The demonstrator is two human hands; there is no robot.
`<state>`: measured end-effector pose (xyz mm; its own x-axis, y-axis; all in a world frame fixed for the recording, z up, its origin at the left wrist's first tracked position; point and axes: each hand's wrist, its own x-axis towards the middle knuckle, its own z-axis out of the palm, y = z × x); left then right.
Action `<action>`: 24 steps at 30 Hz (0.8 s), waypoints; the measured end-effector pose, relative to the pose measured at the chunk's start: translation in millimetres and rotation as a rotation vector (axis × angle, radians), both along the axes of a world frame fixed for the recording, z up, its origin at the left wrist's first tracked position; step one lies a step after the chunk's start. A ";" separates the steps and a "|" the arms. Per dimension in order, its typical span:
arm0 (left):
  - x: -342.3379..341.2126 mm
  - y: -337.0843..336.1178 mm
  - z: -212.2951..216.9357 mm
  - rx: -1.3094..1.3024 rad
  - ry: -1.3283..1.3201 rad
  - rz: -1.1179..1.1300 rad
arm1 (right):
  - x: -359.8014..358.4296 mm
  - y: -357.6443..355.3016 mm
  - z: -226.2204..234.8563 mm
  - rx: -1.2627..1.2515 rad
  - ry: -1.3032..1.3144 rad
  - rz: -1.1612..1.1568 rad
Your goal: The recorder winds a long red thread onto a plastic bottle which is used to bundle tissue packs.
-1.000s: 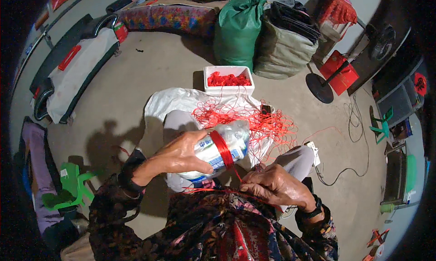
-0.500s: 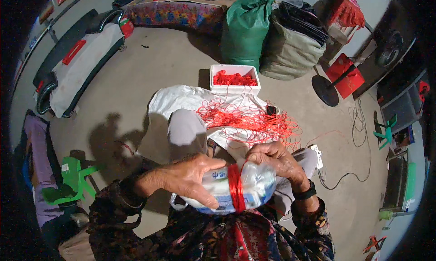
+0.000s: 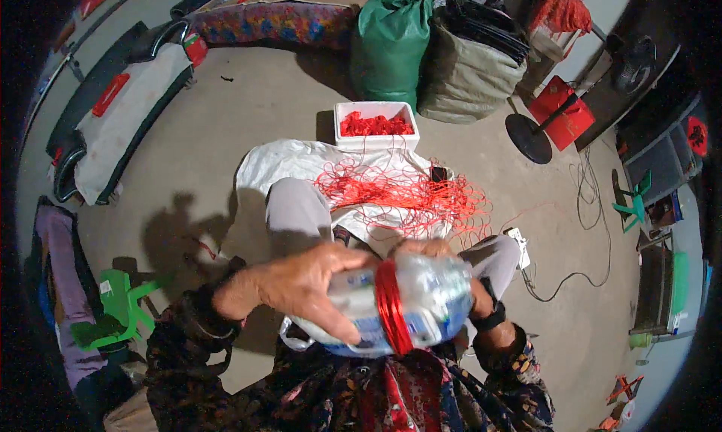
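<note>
A clear plastic bottle (image 3: 444, 285) with a blue and white label lies sideways above my lap. Red cord (image 3: 389, 312) is wound in a thick band around its middle. My left hand (image 3: 312, 281) is closed on the bottle's left end, thumb on the far side, fingers on the near side. Behind the bottle's far right side, my right hand (image 3: 429, 248) shows curled fingers, blurred and partly hidden; what it holds is out of sight. Loose loops of red cord (image 3: 391, 195) lie in a tangle on a white sheet (image 3: 267, 165) past my knees.
A white foam box (image 3: 376, 141) with red cord stands beyond the sheet. Farther back are a green sack (image 3: 387, 52) and a pale sack (image 3: 466, 78). A white power strip (image 3: 518, 248) lies by my right knee. At left stands a green chair (image 3: 120, 304).
My right hand has gone from the bottle's top edge, where it pinched at the cord, to behind the bottle's right side. The bottle has tilted slightly in my left hand.
</note>
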<state>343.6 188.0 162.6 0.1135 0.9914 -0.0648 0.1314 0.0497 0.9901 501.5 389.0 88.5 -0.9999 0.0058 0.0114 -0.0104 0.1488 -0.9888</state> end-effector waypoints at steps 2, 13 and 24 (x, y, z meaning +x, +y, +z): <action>-16.9 3.7 11.5 -0.045 0.052 0.099 | 21.4 -0.4 -25.6 0.103 0.088 -0.018; -21.9 29.0 -0.1 -0.003 0.648 0.039 | -13.8 23.0 116.8 0.713 0.290 0.186; -70.6 24.5 27.9 -0.108 0.157 0.320 | -7.6 15.0 29.5 0.249 0.019 0.211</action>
